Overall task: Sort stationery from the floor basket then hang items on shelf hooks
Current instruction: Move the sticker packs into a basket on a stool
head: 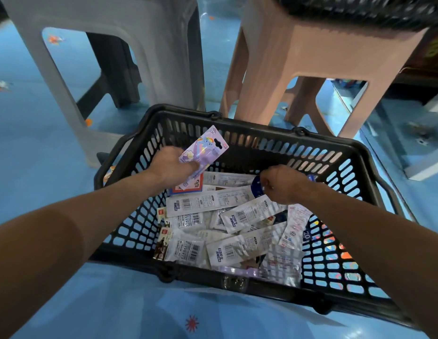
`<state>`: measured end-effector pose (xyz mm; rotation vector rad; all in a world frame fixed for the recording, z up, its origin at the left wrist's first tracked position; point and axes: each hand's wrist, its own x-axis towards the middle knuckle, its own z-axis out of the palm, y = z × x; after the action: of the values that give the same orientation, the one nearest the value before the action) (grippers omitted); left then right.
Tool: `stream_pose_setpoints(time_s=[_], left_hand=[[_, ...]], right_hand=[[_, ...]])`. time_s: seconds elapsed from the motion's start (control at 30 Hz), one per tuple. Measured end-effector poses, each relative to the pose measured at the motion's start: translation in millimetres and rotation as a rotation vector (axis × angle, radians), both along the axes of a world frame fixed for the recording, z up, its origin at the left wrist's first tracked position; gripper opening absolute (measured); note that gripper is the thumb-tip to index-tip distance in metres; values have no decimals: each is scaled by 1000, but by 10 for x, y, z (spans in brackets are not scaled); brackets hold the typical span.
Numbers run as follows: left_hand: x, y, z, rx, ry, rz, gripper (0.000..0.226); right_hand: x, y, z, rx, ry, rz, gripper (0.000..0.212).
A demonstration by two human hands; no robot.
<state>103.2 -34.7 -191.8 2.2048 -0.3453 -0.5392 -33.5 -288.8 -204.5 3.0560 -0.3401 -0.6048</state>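
A black plastic basket [237, 128] stands on the blue floor, holding several flat stationery packs [203, 201], most lying with white barcode backs up. My left hand [171, 165] grips a purple cartoon-printed pack [205, 150], lifted above the basket's far left part. My right hand [284, 183] reaches into the far middle of the basket, its fingers curled around a dark blue pack [257, 188] lying among the others. Most of that blue pack is hidden by my hand.
A grey plastic stool [130, 28] stands behind the basket on the left and a pink stool [318, 52] on the right. A dark object rests on the pink stool's top. The base of a shelf unit [423, 165] shows at the right edge.
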Motion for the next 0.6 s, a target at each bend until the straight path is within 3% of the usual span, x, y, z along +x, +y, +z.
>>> stream_pose_setpoints(time_s=[0.13,0.23,0.27,0.37,0.43,0.5,0.6], left_hand=[[-58,-91,-13,9,21,-39,14],[-79,-137,-17,30,38,-79,13],[-92,-148,-13,40,37,-90,12],[-158,-204,6,39,48,-122,9],[-204,-246,28,29,50,-134,6],[-243,-272,46,29,46,-150,7],[-270,-290,54,20,52,-182,10]], right_hand=[[-169,-109,-8,-89,78,57,40],[-223,-126,49,-100,-44,153,14],[-223,-102,94,9,57,85,18],[-277,57,125,470,674,-293,40],[-369,195,76,520,917,-367,55],[-445,280,-17,376,959,-237,58],[-463,243,11,265,799,-151,58]])
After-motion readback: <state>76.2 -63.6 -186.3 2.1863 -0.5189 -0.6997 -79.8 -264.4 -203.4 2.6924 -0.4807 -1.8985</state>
